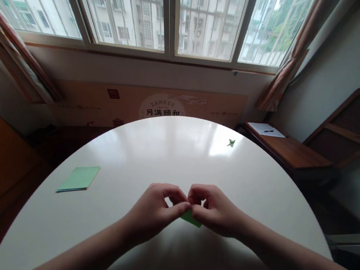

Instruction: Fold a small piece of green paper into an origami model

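Observation:
A small piece of green paper (pixel 192 218) is pinched between both my hands, low over the near middle of the white table. My left hand (pixel 161 205) grips it from the left, thumb and forefinger pressed together. From the right, my right hand (pixel 212 208) holds it with curled fingers and thumb, and the two sets of fingertips touch. Much of the paper is hidden behind the fingers, so its folds cannot be made out. A stack of light green square paper (pixel 79 178) lies to the left. Toward the far right edge sits a small green folded paper figure (pixel 231 143).
The round white table (pixel 152 149) has a curved far edge. Beyond its right side stands a brown wooden bench (pixel 305 155) with a white sheet (pixel 265 129) and a dark pen on it. A printed cardboard panel (pixel 111 104) leans under the window.

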Tool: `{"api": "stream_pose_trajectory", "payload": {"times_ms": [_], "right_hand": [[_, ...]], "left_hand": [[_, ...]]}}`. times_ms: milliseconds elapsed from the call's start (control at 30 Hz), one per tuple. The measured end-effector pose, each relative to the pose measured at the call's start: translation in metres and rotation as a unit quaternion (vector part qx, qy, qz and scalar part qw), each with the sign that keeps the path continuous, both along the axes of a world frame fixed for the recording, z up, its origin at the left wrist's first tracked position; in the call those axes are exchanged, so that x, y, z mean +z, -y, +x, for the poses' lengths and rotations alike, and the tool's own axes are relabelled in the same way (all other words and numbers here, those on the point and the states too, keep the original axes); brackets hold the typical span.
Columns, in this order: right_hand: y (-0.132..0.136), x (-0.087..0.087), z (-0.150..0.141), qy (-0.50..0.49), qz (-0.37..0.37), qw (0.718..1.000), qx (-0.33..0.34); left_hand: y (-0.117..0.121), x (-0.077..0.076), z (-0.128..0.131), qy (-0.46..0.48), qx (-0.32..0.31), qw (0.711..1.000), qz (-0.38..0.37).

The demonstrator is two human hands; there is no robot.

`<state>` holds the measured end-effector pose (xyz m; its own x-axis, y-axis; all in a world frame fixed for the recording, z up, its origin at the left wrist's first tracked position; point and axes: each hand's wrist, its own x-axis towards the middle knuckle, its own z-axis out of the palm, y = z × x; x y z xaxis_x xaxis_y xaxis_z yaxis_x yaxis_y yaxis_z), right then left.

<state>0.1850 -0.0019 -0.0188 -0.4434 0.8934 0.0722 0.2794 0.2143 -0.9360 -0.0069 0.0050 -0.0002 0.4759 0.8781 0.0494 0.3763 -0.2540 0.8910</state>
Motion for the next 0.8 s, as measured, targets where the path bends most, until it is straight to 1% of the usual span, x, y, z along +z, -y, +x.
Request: {"api": "stream_pose_trajectory", "payload": {"times_ms": [167,267,433,533,600,700,767,800], "right_hand": [[0.000,0.006,0.003,0.048,0.010,0.999,0.009],[-0.001,0.008,0.006,0.068,0.013,0.998,0.010],[-0.009,0.010,0.014,0.071,0.018,0.997,0.017],[-0.018,0.010,0.023,0.069,0.013,0.997,0.016],[-0.024,0.010,0.029,0.058,0.007,0.998,0.005],[-0.028,0.008,0.033,-0.026,-0.014,0.999,-0.021],[-0.026,0.006,0.031,-0.061,-0.022,0.998,-0.013],[-0.024,0.006,0.028,-0.062,-0.020,0.998,-0.003]], "left_hand": [[-0.001,0.002,-0.003,0.008,-0.005,0.999,-0.038],[-0.004,0.002,-0.007,0.021,0.003,0.998,-0.063],[-0.012,0.004,-0.013,0.053,0.021,0.993,-0.102],[-0.016,0.006,-0.015,0.088,0.049,0.988,-0.115],[-0.017,0.007,-0.015,0.113,0.075,0.983,-0.120],[-0.016,0.008,-0.015,0.130,0.096,0.979,-0.121],[-0.015,0.006,-0.014,0.133,0.095,0.979,-0.118],[-0.015,0.005,-0.013,0.134,0.092,0.980,-0.115]]}}
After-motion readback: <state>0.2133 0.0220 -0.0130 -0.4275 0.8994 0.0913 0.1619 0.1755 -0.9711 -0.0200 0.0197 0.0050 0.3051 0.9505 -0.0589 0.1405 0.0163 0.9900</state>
